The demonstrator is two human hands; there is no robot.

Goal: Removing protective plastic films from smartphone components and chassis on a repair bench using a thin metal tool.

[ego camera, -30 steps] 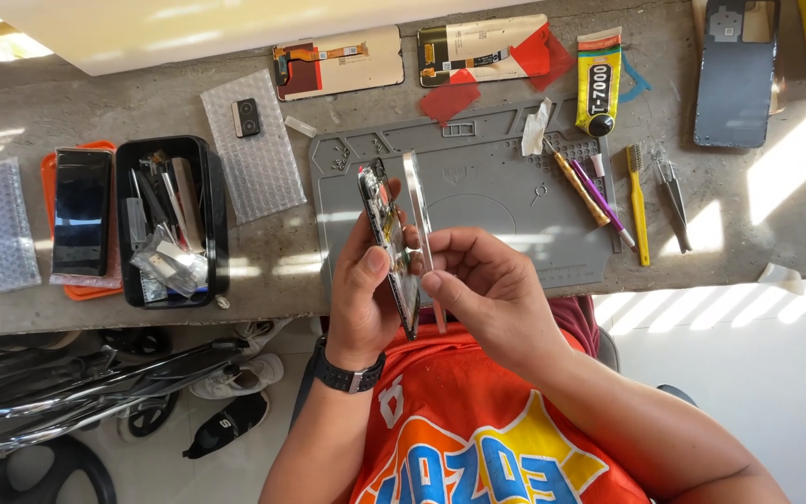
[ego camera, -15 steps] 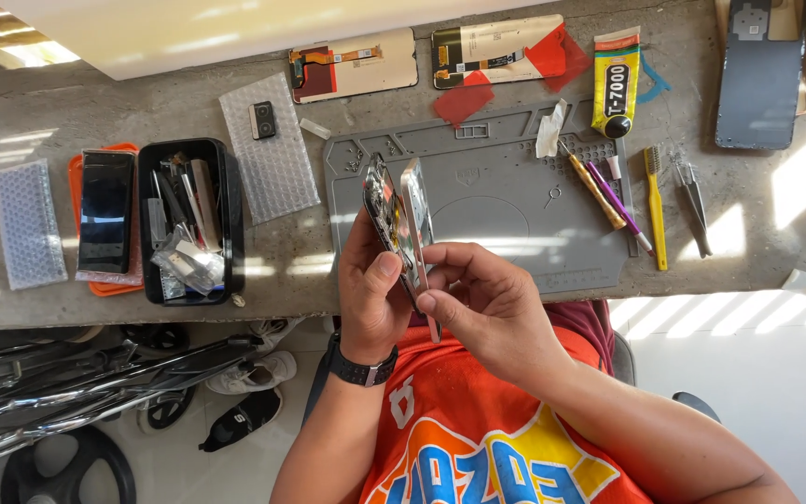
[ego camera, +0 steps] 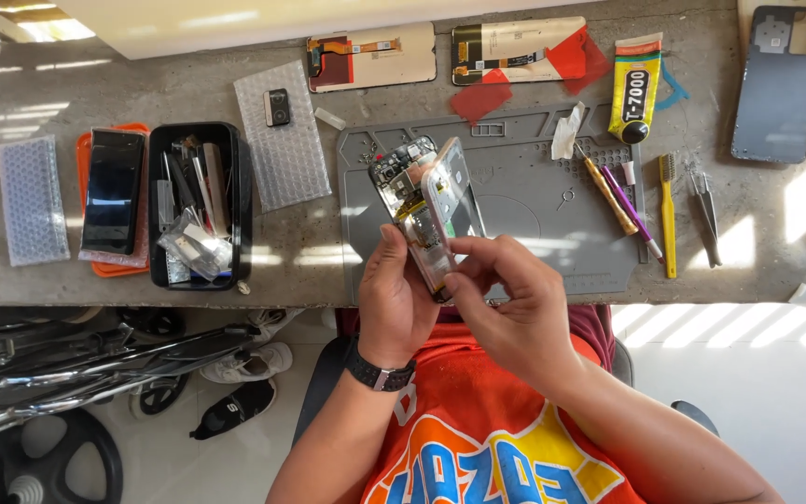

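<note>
In the head view, the left hand (ego camera: 394, 303) grasps an opened phone body (ego camera: 406, 201) with its circuit boards exposed, holding it upright above the near edge of the grey work mat (ego camera: 534, 201). The right hand (ego camera: 515, 308) pinches the detached screen panel (ego camera: 451, 201), which stands just beside the body, touching it at the lower end. Far right of the mat lie a glue tube (ego camera: 634, 89) and a dark back cover (ego camera: 781, 84). To the left sit a black tool tray (ego camera: 196, 205) and a phone on an orange tray (ego camera: 112, 191).
</note>
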